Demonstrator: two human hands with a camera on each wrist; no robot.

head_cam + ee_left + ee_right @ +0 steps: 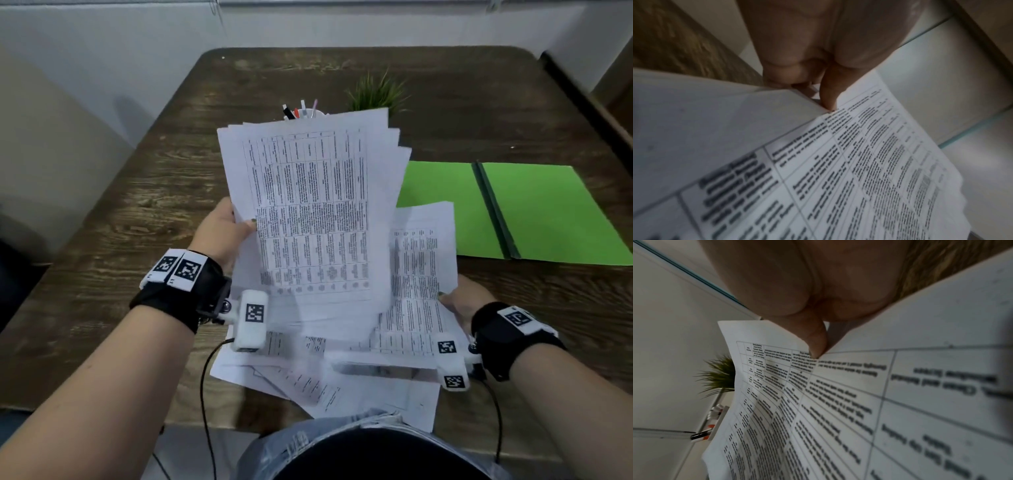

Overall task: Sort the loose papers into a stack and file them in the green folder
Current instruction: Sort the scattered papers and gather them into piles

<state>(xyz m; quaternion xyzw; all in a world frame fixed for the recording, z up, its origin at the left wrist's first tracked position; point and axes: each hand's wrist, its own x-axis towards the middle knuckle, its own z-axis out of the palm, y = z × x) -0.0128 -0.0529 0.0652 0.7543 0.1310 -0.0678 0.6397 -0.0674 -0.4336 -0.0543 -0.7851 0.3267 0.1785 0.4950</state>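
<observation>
My left hand (236,222) grips the left edge of an uneven stack of printed papers (315,219), raised and tilted above the table; in the left wrist view the thumb (828,97) pinches the stack of papers (859,162). My right hand (455,305) pinches the right edge of a second bunch of printed sheets (421,274), lower and to the right; the right wrist view shows its thumb (816,340) pressed on those sheets (838,402). More loose papers (342,387) lie on the table near me. The green folder (534,209) lies open at the right.
A wooden table (137,205) carries a white pen cup (301,113) and a small green plant (376,92) behind the raised stack. The wall stands beyond the far edge. Cables hang from both wrist cameras near the front edge.
</observation>
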